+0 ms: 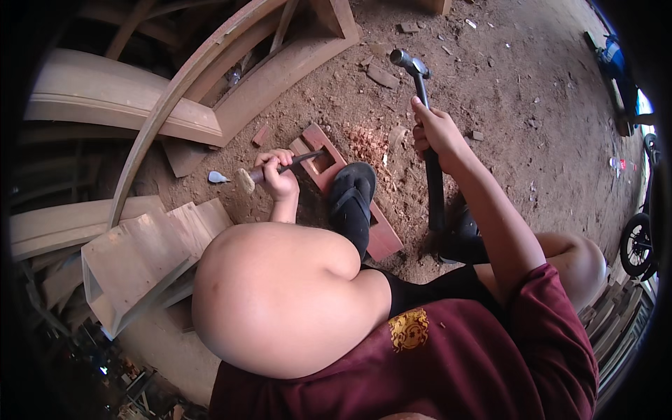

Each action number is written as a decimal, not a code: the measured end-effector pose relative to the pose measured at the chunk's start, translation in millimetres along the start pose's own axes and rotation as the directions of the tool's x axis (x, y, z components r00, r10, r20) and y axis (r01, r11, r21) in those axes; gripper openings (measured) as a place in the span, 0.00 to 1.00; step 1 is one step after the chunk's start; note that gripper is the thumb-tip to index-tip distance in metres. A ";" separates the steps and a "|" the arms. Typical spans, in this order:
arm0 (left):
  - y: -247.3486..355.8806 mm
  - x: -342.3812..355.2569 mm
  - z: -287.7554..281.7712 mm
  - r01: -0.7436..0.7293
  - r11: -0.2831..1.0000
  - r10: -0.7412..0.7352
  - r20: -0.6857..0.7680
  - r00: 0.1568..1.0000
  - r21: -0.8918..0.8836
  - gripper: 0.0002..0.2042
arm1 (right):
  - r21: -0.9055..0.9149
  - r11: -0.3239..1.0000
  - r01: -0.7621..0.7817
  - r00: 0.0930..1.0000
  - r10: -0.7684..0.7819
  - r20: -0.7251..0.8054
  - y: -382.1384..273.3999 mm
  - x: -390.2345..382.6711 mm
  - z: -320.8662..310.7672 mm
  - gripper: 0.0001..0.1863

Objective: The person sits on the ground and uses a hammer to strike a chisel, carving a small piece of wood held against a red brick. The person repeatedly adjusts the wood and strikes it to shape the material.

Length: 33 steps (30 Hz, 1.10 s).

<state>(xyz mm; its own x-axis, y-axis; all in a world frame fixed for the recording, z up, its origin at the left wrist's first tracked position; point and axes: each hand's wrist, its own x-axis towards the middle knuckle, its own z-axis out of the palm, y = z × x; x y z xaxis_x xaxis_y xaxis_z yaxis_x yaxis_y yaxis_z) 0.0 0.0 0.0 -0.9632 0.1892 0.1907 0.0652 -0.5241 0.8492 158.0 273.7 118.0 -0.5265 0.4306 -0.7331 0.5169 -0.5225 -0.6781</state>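
Note:
A reddish wooden block (383, 236) lies on the dirt ground, with a recess cut near its far end. My left hand (281, 179) is closed around a chisel (305, 158), whose blade slants into that recess and whose pale, blunt handle end points to the left. Raised to the right of the block, my right hand (441, 138) grips a hammer (435, 190) by its dark handle, the metal head up and apart from the chisel. A foot in a dark sandal (354, 187) rests over the middle of the block.
Reddish wood chips (369, 142) are scattered beyond the block. On the left stand large wooden frames (126, 91) and a boxy wooden piece (140, 255). A small whitish bottle (218, 178) lies near my left hand. A wheel (637, 245) shows at the far right.

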 end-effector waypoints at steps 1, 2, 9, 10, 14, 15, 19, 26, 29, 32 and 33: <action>1.7 -1.0 2.6 0.003 1.000 -0.004 0.016 1.000 0.011 0.03 | -0.004 1.000 0.000 1.000 0.000 -0.004 0.9 -2.7 -2.3 0.21; 3.4 -1.5 5.8 0.005 1.000 -0.006 0.039 0.999 0.020 0.03 | -0.004 1.000 0.015 1.000 -0.015 0.009 1.2 -5.3 -4.5 0.20; 13.1 10.1 0.8 0.143 0.988 -0.143 -0.011 0.990 0.059 0.05 | -0.188 0.981 0.037 0.995 -0.018 0.099 15.2 17.9 11.7 0.23; 12.5 12.7 3.0 0.129 0.991 -0.129 -0.015 0.992 0.036 0.05 | -0.128 0.992 -0.001 0.996 0.013 0.093 17.0 17.2 14.4 0.18; 3.8 15.8 11.9 0.091 0.995 -0.092 0.012 0.996 0.044 0.05 | -0.056 0.998 0.010 0.996 -0.006 0.089 16.3 24.1 16.0 0.18; 2.6 17.3 13.3 0.083 0.995 -0.085 0.025 0.996 0.063 0.05 | -0.038 0.999 0.019 0.995 -0.015 0.098 15.1 25.0 15.6 0.18; -4.9 10.7 21.2 0.036 0.984 -0.051 0.083 0.995 0.172 0.04 | -0.074 0.997 0.014 0.992 -0.005 0.126 8.3 25.2 5.7 0.20; -9.3 -1.7 28.6 0.079 0.989 -0.079 0.001 0.997 0.127 0.02 | 0.004 1.000 -0.030 0.997 0.030 0.065 11.5 3.0 -5.5 0.17; -11.2 0.6 25.5 0.078 0.988 -0.082 0.022 0.996 0.132 0.03 | -0.006 0.999 -0.035 0.998 0.035 0.053 13.8 -1.7 -1.9 0.18; -18.3 1.1 20.5 0.047 0.971 -0.067 0.077 0.995 0.237 0.03 | -0.046 0.998 -0.030 0.999 0.032 0.038 14.0 -6.5 2.0 0.18; -20.8 1.4 18.8 0.042 0.976 -0.057 0.063 0.996 0.214 0.04 | -0.057 0.997 -0.042 0.999 0.043 0.006 13.4 -8.0 2.7 0.18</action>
<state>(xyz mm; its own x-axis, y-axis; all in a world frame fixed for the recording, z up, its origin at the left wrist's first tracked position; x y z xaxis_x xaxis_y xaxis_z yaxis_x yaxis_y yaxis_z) 2.2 26.8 -8.1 -0.9469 0.2708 0.1732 0.0790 -0.3262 0.9420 167.4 261.3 115.0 -0.5078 0.4038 -0.7610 0.5762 -0.4975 -0.6484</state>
